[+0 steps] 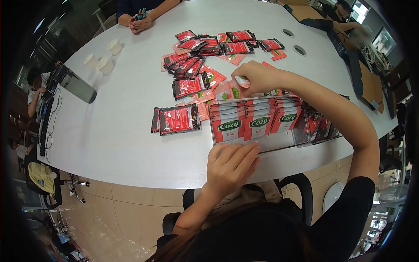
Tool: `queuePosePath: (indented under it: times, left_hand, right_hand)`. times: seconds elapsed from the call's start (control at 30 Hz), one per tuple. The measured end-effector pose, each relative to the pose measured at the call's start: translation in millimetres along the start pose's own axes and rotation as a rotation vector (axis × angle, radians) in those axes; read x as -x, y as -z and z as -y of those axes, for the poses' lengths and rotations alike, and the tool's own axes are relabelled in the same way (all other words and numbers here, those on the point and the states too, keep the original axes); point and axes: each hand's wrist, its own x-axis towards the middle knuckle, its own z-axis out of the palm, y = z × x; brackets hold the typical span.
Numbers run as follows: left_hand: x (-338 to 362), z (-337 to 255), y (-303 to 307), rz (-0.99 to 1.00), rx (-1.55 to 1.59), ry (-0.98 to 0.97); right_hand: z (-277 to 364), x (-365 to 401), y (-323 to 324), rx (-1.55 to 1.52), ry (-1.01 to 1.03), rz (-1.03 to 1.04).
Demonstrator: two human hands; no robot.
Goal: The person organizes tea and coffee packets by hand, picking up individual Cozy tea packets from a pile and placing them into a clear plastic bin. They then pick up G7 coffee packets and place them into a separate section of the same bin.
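A clear plastic box [279, 140] stands near the table's front edge, with several red and white Cozy tea sachets [260, 126] upright in rows inside. My left hand [232, 168] rests against the box's front wall, its fingers stretched out and side by side. Behind the box, my right hand [260, 77] is closed in a pinch on a tea sachet [242, 81], mostly hidden by the fingers. Just below that hand lie other pink sachets with a green leaf print [227, 91]. Right of the box, a second clear box [323, 126] holds dark red packets, partly covered by my right arm.
Red and black packets [179, 119] lie in loose piles on the white table [131, 144]. Paper cups [105, 65] and a tumbler [77, 85] stand at the left. Across the table, a person's hands [140, 24] hold small items. Cardboard boxes [371, 87] line the right edge.
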Motion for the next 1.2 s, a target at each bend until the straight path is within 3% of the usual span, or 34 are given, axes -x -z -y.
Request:
queuePosePath:
  times: [0.1,0.3,0.43,0.6,0.73,0.83,0.97,1.0,1.07,1.17,1.2]
  left_hand:
    - [0,0,-1,-0.015,0.003,-0.003]
    - [-1,1,1,-0.063,0.079,-0.011]
    - [-3,1,5,-0.101,0.172,0.013]
    - [-2,2,2,-0.118,0.139,0.006]
    - [-1,2,1,-0.128,0.116,-0.008]
    - [0,1,1,-0.139,0.113,-0.01]
    - [1,2,1,-0.163,0.139,-0.001]
    - [1,2,3,-0.162,0.172,0.002]
    - [1,-2,6,-0.227,0.286,0.045]
    - [0,-25,19,-0.364,0.556,0.188]
    - [4,-28,17,-0.327,0.617,0.163]
  right_hand:
    - [6,10,4,0.087,-0.065,-0.121]
    - [26,45,26,-0.024,-0.111,-0.466]
    - [32,66,30,-0.199,-0.193,-0.536]
    - [15,60,17,-0.342,-0.119,-0.723]
    - [18,60,26,-0.413,-0.342,-0.53]
    - [6,61,21,-0.504,-0.389,-0.609]
    - [-6,75,17,-0.046,-0.183,-0.8]
    - [10,81,13,0.029,-0.089,-0.901]
    - [49,93,6,0.009,-0.092,-1.048]
    - [108,118,-17,0.258,0.073,-1.098]
    - [121,121,-31,0.283,0.149,-1.11]
